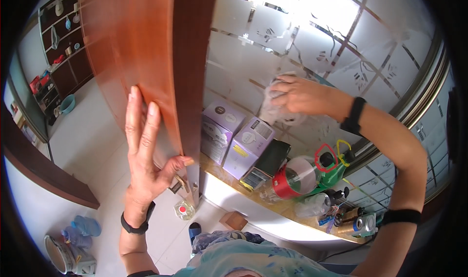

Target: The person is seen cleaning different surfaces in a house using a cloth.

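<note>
My left hand (144, 150) lies against the reddish-brown wooden door (131, 43), its fingers stretched and apart and its thumb near the door's edge. My right hand (304, 96) is closed on a pale, crumpled cloth (273, 104), pressed against the frosted glass panel (243, 72). The panel has mirror-like crossing strips and small leaf patterns. Below the cloth, two light purple boxes (246, 150) stand on a wooden ledge (212, 168). A dark box (268, 162) is beside them, next to a clear plastic bottle with a red label (287, 179).
Farther right on the ledge are a green bottle (331, 177), a pump bottle (314, 205) and a can (364, 223). An oil jug (184, 210) and a brown block (234, 221) sit on the floor. Blue water jugs (85, 227) stand at lower left. Shelves (61, 33) line the far room.
</note>
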Demonstrator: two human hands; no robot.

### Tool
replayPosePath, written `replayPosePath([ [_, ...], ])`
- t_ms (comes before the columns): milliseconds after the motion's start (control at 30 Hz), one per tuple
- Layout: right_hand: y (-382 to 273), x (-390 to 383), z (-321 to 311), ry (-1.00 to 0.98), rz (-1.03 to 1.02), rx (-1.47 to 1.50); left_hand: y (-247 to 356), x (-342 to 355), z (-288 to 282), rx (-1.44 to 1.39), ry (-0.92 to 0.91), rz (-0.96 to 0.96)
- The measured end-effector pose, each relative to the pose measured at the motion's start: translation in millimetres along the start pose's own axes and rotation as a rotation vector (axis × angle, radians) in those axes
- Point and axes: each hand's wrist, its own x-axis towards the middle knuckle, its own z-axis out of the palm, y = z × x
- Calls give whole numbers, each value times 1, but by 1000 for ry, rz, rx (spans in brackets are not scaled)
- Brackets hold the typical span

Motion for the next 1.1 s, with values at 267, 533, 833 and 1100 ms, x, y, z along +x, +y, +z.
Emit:
replayPosePath([
  [267, 70, 160, 24, 77, 16, -381, -3, 2, -6, -33, -50, -2],
  [533, 72, 153, 70, 237, 107, -287, -8, 3, -10, 53, -50, 46],
  [833, -21, -51, 7, 203, 138, 7, 8, 4, 0, 39, -11, 14],
  [1100, -46, -181, -121, 456, 759, -223, 31, 11, -3, 144, 29, 34],
])
